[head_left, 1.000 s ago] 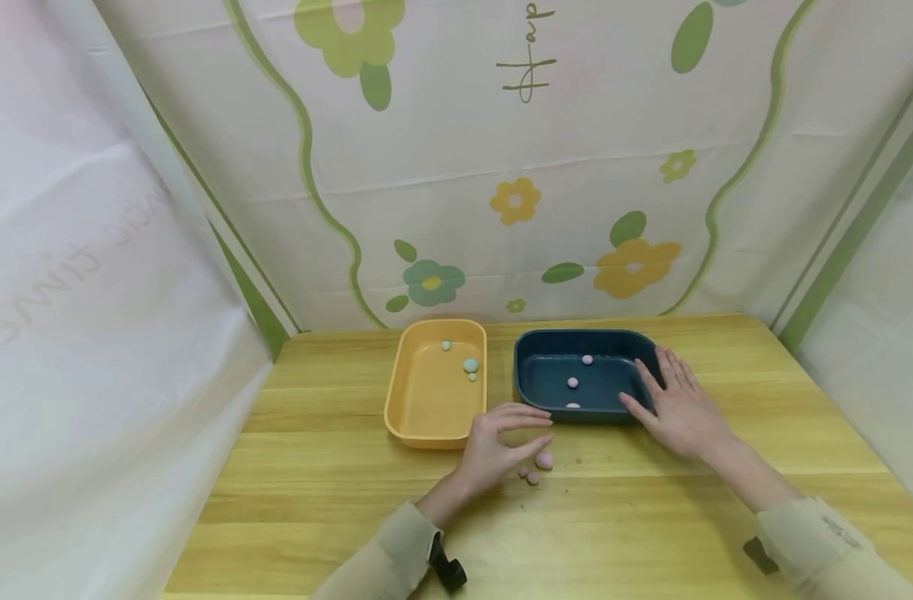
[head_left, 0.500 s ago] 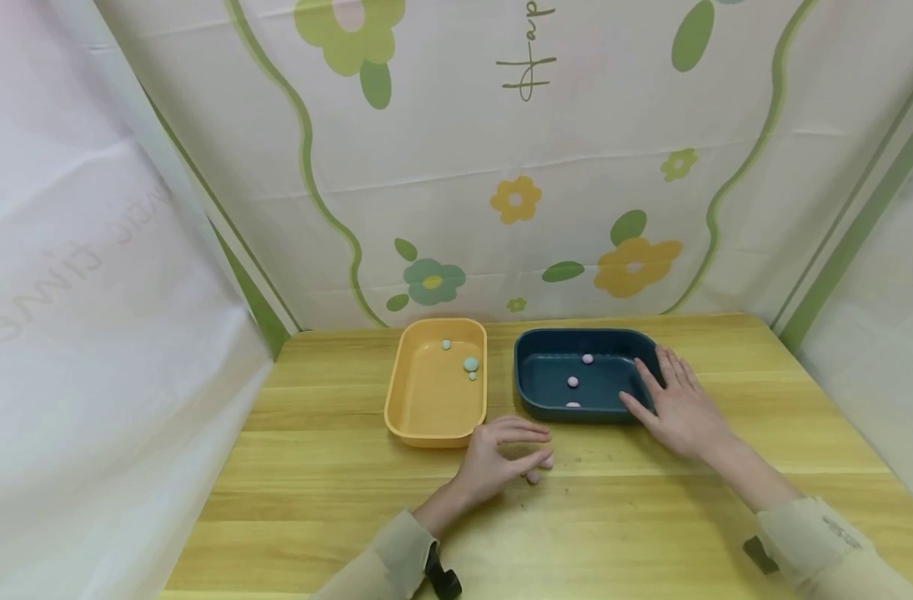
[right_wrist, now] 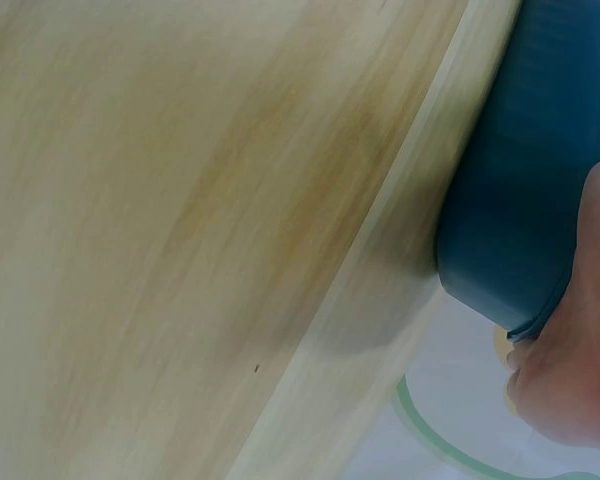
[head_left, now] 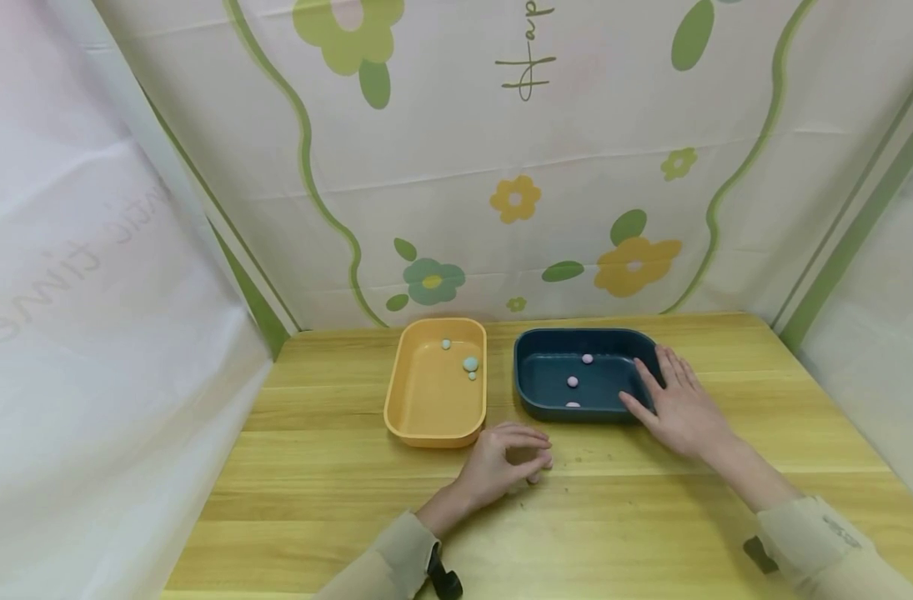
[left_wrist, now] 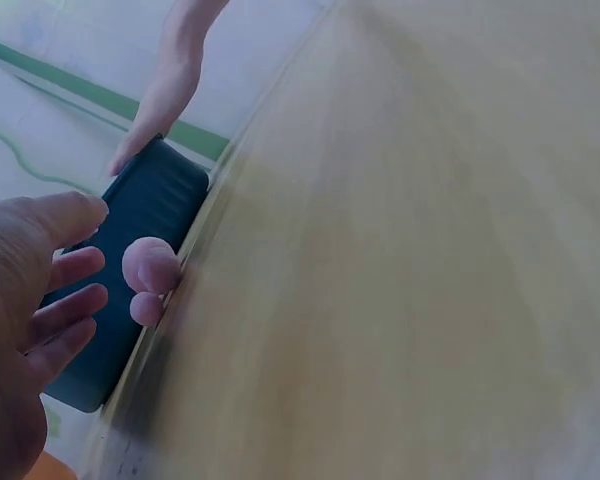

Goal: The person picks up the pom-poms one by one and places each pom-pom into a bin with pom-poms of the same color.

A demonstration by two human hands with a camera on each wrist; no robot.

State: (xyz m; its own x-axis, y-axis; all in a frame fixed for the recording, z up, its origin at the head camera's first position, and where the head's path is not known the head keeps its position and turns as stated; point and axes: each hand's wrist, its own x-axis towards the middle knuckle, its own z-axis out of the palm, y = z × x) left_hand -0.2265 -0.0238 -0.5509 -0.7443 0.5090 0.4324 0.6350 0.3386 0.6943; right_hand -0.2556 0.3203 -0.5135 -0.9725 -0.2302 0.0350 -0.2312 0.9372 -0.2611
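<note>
Because the loose pink balls [left_wrist: 150, 265] are round, I note no long axis — they lie on the counter [head_left: 651, 533] just right of the fingertips of the left hand [head_left: 494, 465], the nearer one. Its fingers stand half open, holding nothing; right hand [head_left: 689, 417] spread on the navy tray [head_left: 599, 414].

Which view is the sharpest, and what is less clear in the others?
Head: sharpest, yellow tray and dark blue tray crisp-edged; left wrist: hazy, tabletop grain smeared near the pink balls; right wrist: soft grain, diffuse shadow beside the dark blue tray.
</note>
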